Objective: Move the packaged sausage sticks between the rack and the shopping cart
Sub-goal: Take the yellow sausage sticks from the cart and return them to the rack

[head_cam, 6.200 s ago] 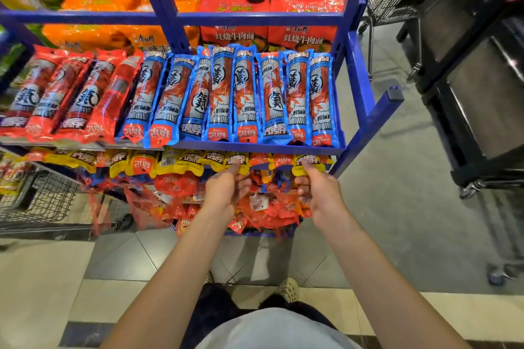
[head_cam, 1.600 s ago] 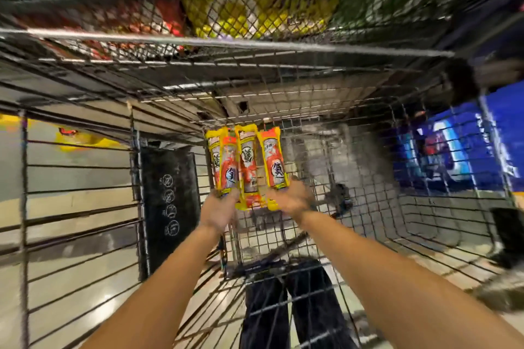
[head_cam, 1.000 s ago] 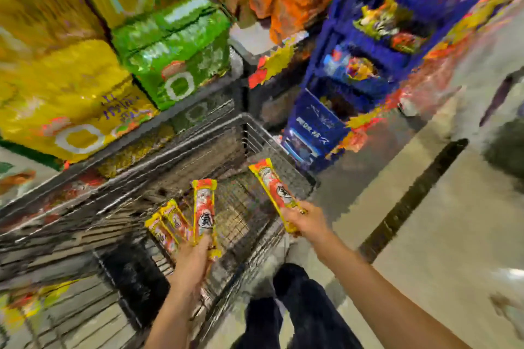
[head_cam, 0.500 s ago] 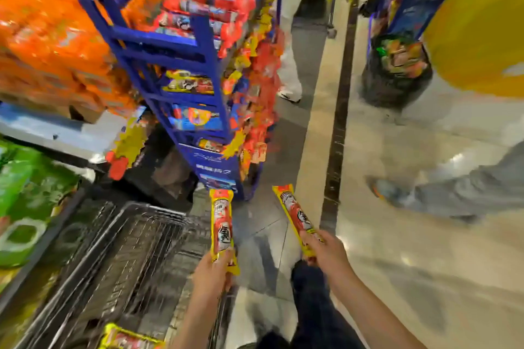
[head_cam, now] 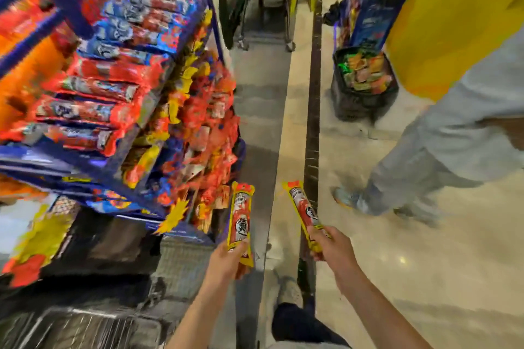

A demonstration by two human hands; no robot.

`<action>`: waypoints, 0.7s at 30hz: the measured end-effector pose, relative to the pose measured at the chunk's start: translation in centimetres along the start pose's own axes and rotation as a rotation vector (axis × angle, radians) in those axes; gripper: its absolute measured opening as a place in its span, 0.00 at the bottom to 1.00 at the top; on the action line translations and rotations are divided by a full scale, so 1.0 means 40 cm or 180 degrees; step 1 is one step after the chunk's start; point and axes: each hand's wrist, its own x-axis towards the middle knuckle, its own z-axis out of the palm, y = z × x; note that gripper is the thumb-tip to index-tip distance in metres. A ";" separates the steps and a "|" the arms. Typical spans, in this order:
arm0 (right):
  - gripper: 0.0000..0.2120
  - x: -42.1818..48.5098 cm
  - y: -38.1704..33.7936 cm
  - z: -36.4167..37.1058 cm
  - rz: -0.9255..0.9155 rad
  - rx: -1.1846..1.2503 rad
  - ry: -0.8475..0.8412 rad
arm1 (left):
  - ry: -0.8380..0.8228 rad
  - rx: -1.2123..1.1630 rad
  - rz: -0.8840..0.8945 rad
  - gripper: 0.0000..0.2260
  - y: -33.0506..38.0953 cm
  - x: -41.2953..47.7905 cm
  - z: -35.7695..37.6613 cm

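Observation:
My left hand (head_cam: 226,262) grips the bottom end of one yellow-and-red packaged sausage stick (head_cam: 240,215), held upright. My right hand (head_cam: 334,249) grips a second sausage stick (head_cam: 302,210) by its lower end, tilted to the left. Both sticks hang over the floor, just right of the blue rack (head_cam: 93,176), which is packed with red, blue and yellow sausage packs. The shopping cart (head_cam: 85,326) shows as blurred wire at the lower left, below and left of my left hand.
Another person in a yellow top and light trousers (head_cam: 442,150) stands close on the right. A black basket (head_cam: 363,99) of snacks sits on the floor beyond. A second cart (head_cam: 266,0) stands far down the aisle. A dark floor strip (head_cam: 312,127) runs along the aisle.
My view has swung from the cart toward the rack, which is now closer and larger. Two sticks were left in the cart earlier; each hand still holds one stick.

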 end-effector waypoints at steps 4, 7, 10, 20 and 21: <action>0.06 0.118 -0.130 -0.029 -0.0154 -0.0243 -0.0099 | 0.0103 -0.0074 0.0037 0.06 0.123 0.064 0.065; 0.06 0.190 -0.215 -0.021 -0.0236 -0.0336 -0.0235 | 0.0322 -0.0167 0.0156 0.06 0.199 0.091 0.091; 0.08 0.254 -0.307 0.022 -0.0327 -0.0440 -0.0420 | 0.0457 -0.0271 0.0379 0.07 0.274 0.121 0.095; 0.09 0.485 -0.675 0.198 -0.0873 -0.0578 -0.1283 | 0.0863 -0.1053 0.0788 0.17 0.534 0.337 0.133; 0.09 0.512 -0.715 0.216 -0.0906 -0.0598 -0.1353 | 0.0929 -0.1088 0.0841 0.19 0.568 0.360 0.137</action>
